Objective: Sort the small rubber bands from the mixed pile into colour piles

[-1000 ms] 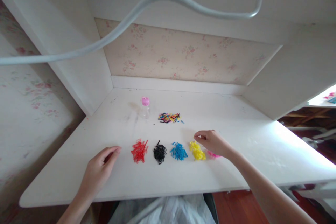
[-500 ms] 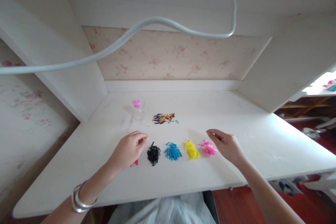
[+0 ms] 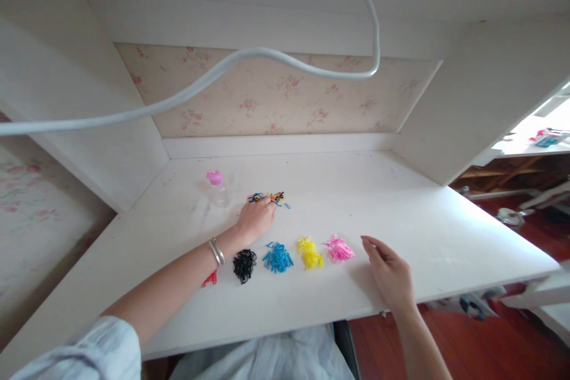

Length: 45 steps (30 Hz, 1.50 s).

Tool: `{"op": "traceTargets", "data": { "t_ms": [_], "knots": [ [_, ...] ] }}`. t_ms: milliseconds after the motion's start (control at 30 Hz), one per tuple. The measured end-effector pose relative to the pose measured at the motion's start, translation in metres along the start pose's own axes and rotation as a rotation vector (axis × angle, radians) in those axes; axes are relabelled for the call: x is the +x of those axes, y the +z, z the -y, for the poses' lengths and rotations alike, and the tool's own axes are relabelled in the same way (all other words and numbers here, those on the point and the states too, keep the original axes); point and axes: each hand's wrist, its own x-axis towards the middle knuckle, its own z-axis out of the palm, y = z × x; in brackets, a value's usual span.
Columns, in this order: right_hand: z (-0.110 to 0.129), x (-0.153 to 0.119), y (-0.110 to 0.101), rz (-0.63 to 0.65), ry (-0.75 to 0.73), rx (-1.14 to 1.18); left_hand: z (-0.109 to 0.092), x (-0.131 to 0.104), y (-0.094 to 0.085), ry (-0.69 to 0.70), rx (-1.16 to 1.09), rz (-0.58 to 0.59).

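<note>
My left hand (image 3: 256, 218) reaches over the near side of a mixed-colour pile of small elastic bands (image 3: 278, 196). Its fingers curl down into the pile; the tips are hidden, so what they grip is not visible. To the right of the pink bands (image 3: 338, 249), my right hand (image 3: 390, 273) hovers with thumb and fingers pinched together; anything between them is too small to make out. Sorted piles lie in a row: red bands (image 3: 210, 278), partly covered by my left forearm, black bands (image 3: 244, 265), blue bands (image 3: 278, 257) and yellow bands (image 3: 310, 253).
A clear bottle with a pink cap (image 3: 215, 178) is at the back left of the white desk (image 3: 312, 297). A white cable (image 3: 196, 90) hangs across the upper view. Side panels (image 3: 449, 107) and a floral back wall (image 3: 285, 98) enclose the desk.
My left hand has moved forward and right, from beside the black bands to the mixed pile. My right hand has drawn back from above the pink bands to their right. The view has shifted slightly.
</note>
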Motion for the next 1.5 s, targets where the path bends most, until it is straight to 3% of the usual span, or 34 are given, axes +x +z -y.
{"op": "traceTargets", "data": {
  "t_ms": [267, 467, 567, 800, 1000, 1233, 1500],
  "knots": [
    [0.005, 0.001, 0.006, 0.050, -0.071, -0.032, 0.003, 0.008, 0.003, 0.008, 0.032, 0.017],
    [0.055, 0.008, 0.012, 0.451, -0.397, -0.336, 0.002, 0.002, -0.007, 0.020, 0.005, 0.002],
    [0.079, 0.018, 0.019, 0.547, -0.504, -0.506, 0.003, -0.013, -0.019, 0.029, -0.016, -0.016],
    [0.087, 0.030, 0.040, 0.638, -0.600, -0.731, 0.018, -0.080, -0.049, 0.023, -0.108, -0.005],
    [0.088, 0.029, 0.050, 0.664, -0.622, -0.749, 0.028, -0.124, -0.042, -0.027, -0.107, 0.044],
    [0.097, 0.027, 0.054, 0.664, -0.677, -0.801, 0.025, -0.133, -0.027, -0.009, -0.047, 0.051],
    [0.097, 0.031, 0.045, 0.645, -0.607, -0.624, 0.025, -0.137, -0.038, -0.014, -0.113, -0.029]
  ]
}}
